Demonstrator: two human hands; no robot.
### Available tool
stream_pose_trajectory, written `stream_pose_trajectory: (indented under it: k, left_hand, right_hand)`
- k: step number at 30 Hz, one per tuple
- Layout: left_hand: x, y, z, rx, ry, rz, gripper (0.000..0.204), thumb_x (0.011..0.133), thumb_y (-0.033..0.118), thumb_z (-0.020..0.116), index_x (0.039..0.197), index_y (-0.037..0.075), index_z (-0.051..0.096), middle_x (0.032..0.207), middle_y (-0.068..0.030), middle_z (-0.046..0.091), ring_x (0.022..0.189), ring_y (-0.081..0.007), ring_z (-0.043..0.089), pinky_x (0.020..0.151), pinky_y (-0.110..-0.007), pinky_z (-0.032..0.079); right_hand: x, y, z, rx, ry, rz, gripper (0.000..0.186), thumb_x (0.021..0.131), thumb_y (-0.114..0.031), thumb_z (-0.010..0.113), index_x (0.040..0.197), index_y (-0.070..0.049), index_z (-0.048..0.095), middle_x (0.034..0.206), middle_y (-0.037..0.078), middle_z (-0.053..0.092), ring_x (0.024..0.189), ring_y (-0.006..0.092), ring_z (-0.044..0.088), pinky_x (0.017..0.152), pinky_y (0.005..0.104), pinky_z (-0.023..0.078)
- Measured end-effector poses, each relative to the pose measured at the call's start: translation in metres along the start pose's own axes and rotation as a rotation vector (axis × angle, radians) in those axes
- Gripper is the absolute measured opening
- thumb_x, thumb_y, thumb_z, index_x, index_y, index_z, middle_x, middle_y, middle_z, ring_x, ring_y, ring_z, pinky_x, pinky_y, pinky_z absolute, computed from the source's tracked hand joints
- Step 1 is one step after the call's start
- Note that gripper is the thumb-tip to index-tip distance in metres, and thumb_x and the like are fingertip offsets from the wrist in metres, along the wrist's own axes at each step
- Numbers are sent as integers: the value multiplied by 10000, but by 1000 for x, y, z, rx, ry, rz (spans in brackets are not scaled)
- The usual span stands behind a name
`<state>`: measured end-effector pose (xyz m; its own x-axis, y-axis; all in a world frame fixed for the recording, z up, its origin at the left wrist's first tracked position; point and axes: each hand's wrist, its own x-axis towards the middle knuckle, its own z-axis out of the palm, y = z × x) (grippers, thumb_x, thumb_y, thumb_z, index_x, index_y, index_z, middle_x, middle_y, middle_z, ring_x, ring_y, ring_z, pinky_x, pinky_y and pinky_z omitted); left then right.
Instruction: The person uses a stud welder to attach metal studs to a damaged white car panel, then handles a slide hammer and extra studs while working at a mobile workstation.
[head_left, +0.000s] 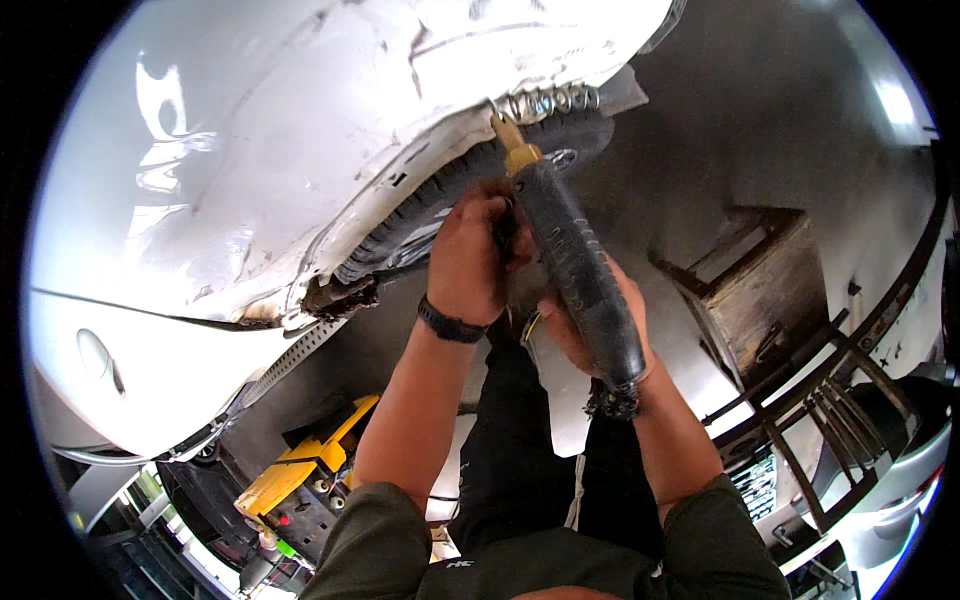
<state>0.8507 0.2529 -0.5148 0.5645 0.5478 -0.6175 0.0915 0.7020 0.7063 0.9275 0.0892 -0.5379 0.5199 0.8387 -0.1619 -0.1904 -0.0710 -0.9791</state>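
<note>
My right hand (634,312) is wrapped round a dark, worn cylindrical gun with a brass nose, a dent-pulling spot welder (580,262) by its look. Its brass tip reaches the wheel-arch edge of a dented white car panel (270,120). There, a row of several metal rings (552,101) stands along the edge, and the tip is at the near end of that row. Close beside the gun, my left hand (468,252) has its fingers curled in. What they hold, if anything, is dark and partly hidden behind the gun.
Under the arch sits a tyre (440,192). Torn, rusty metal (340,298) hangs at the sill corner. To the right stand a wooden box stool (765,290) and a metal frame (835,430). A yellow-topped machine (300,465) is at lower left.
</note>
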Motion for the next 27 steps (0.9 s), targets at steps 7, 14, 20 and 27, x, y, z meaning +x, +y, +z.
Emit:
stream_pose_trajectory:
  k: [7, 14, 20, 27]
  left_hand:
    - [21, 21, 19, 290, 117, 286, 442, 1018, 448, 520, 1029, 36, 680, 870, -54, 663, 733, -175, 630, 649, -314, 510]
    - [10, 30, 26, 812, 32, 655, 289, 986, 232, 620, 1172, 10, 616, 948, -108, 665, 842, -236, 644, 749, -353, 523]
    - [-101, 40, 76, 775, -95, 643, 219, 972, 180, 562, 1037, -15, 635, 875, -95, 647, 772, -225, 612, 729, -366, 497]
    - [-119, -30, 55, 378, -58, 392, 354, 1010, 271, 446, 1159, 2, 622, 996, -100, 607, 850, -199, 567, 724, -352, 459]
  right_hand:
    - [6, -45, -4, -146, -52, 71, 479, 834, -122, 762, 1254, -15, 559, 967, 100, 705, 884, 157, 675, 818, 302, 533]
    - [4, -71, -7, -161, -77, 45, 552, 862, -156, 740, 1340, 4, 514, 1121, 138, 691, 992, 176, 669, 907, 310, 523]
    - [-92, -101, -18, -116, -81, -209, 434, 882, -193, 744, 1236, -35, 551, 1039, 111, 659, 952, 202, 674, 816, 345, 561]
    - [-131, -95, -46, -185, -121, 79, 441, 872, -217, 781, 1198, -9, 569, 1026, 69, 652, 968, 172, 655, 849, 313, 558]
